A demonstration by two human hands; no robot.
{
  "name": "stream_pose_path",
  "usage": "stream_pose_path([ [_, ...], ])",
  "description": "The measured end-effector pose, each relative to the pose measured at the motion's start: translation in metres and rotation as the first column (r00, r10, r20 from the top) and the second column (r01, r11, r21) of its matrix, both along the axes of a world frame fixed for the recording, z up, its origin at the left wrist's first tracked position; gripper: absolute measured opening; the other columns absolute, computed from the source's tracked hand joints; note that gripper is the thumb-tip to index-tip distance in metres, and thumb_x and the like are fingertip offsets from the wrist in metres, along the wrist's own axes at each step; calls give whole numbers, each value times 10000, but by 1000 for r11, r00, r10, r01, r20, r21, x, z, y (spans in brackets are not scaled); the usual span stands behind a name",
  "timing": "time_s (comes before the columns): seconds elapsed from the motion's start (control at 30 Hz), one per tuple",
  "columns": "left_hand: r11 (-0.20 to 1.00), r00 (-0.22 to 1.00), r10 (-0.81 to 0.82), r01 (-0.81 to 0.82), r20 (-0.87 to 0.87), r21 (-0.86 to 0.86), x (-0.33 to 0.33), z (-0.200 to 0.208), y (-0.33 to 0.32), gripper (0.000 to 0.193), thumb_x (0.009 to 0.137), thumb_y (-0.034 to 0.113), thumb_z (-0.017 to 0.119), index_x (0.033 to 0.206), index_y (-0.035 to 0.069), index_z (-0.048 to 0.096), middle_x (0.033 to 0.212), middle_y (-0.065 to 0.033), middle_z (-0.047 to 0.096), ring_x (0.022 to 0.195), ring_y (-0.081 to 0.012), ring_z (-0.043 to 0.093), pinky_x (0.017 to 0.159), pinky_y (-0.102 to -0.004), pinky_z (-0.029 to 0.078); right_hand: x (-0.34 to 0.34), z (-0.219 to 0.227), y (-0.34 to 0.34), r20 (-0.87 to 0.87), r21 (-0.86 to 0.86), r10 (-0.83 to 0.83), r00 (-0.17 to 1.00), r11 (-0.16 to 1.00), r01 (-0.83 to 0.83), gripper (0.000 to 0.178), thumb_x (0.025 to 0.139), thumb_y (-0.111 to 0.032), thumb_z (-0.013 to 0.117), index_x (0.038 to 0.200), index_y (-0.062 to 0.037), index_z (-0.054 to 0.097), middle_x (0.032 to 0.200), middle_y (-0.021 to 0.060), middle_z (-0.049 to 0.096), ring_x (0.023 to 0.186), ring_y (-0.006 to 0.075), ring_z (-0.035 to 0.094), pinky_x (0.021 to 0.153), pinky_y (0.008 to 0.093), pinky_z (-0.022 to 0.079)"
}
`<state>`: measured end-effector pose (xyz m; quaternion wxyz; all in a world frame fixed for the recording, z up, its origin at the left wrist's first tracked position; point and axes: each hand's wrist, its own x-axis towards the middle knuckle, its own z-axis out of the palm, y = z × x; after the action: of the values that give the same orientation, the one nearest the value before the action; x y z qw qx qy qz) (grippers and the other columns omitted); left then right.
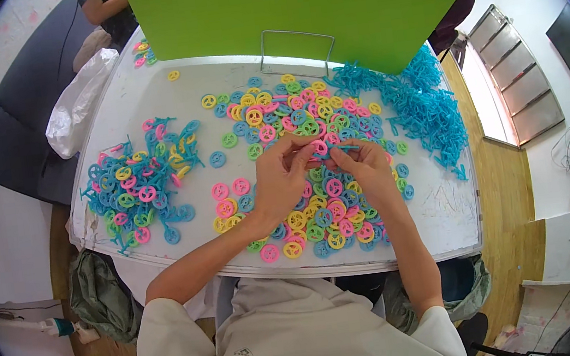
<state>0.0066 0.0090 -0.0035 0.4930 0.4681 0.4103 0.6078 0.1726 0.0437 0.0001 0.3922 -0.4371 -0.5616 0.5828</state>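
Over the middle of the white table, my left hand (282, 178) pinches a pink plastic wheel (320, 147) between thumb and fingers. Close beside it, my right hand (368, 171) is closed on a thin blue plastic stem (347, 147), whose end meets the wheel. Whether the stem sits inside the wheel's hub I cannot tell. Beneath and around both hands spreads a loose heap of spoked wheels (323, 217) in pink, yellow, green and blue. At the left lies a pile of wheels with blue stems attached (131, 186).
A large heap of blue stems (426, 111) covers the far right of the table (188, 140). A tall green panel (306, 4) with a wire frame (298, 52) rises at the far side. A clear plastic bag (80, 103) hangs by the left edge; another person's arm (104, 8) shows beyond.
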Motion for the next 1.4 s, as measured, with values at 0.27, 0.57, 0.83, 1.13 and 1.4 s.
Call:
stream_pose_path([
  [0.27, 996, 995, 40, -33, -87, 84, -1, -8, -2, 148, 930, -1, 515, 1043, -49, 597, 977, -111, 642, 874, -139, 630, 778, -289, 563, 4, -4, 4, -209, -249, 68, 975, 961, -121, 189, 902, -183, 644, 987, -14, 632, 851, 59, 662, 781, 126, 650, 708, 278, 541],
  [0.57, 990, 935, 106, -69, -338, 120, -2, 1, -4, 140, 934, 9, 522, 1034, -48, 603, 887, -97, 652, 780, -133, 655, 726, -262, 547, -7, -6, -2, -129, -186, -50, 990, 982, 25, 207, 896, -181, 652, 990, 1, 627, 857, 58, 667, 766, 128, 645, 705, 263, 529],
  [0.83, 993, 956, 33, 3, -292, 120, -16, -14, 11, 137, 938, 12, 510, 1034, -41, 592, 892, -106, 641, 810, -162, 675, 690, -267, 550, -23, 9, -17, 373, 472, -326, 869, 873, 124, 130, 803, -118, 712, 851, -1, 678, 751, 114, 693, 620, 135, 650, 554, 269, 486],
  [1.13, 972, 937, 146, -77, -318, 221, -14, 3, 11, 130, 849, 15, 636, 977, -6, 637, 830, -80, 626, 781, -167, 649, 656, -253, 531, -14, -7, 1, -37, 134, -99, 994, 986, 104, 273, 930, -138, 587, 1174, -24, 542, 1007, 73, 652, 817, 133, 643, 730, 253, 524],
  [1.4, 988, 543, 55, 91, -838, 123, -40, 14, 19, 247, 696, 106, 768, 888, 33, 632, 855, -117, 574, 797, -287, 594, 736, -403, 489, 6, -12, 11, -531, -45, -87, 843, 996, 74, 211, 977, -173, 507, 1165, -78, 502, 1067, 83, 617, 999, 189, 619, 879, 342, 512],
])
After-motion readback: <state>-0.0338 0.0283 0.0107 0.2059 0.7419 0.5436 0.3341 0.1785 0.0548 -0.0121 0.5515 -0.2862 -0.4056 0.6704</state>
